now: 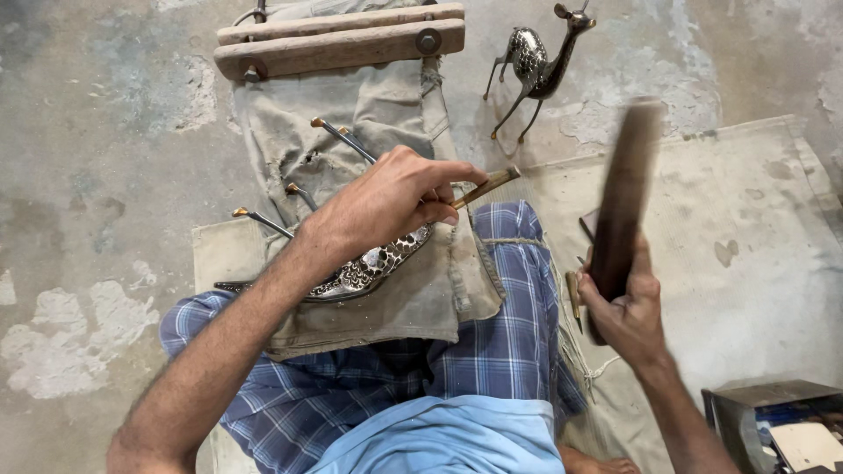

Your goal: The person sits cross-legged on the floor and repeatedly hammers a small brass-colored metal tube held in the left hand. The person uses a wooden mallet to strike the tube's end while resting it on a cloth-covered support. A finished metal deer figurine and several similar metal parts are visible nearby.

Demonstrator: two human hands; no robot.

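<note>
Two hands, left hand [386, 206] pinching chisel [486, 186], right hand [625, 312] gripping mallet [623, 197]

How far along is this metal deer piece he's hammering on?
A finished metal deer already stands on the floor beyond the cloth. On the lap, the workpiece shows a dark-and-silver pattern over the part visible beside the left hand. That hand holds a chisel to it, while the right hand has a wooden mallet raised. How much remains unpatterned is hidden.

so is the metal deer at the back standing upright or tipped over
Upright: the metal deer stands on its thin legs on the floor, head raised, beside the wooden clamp.
</note>
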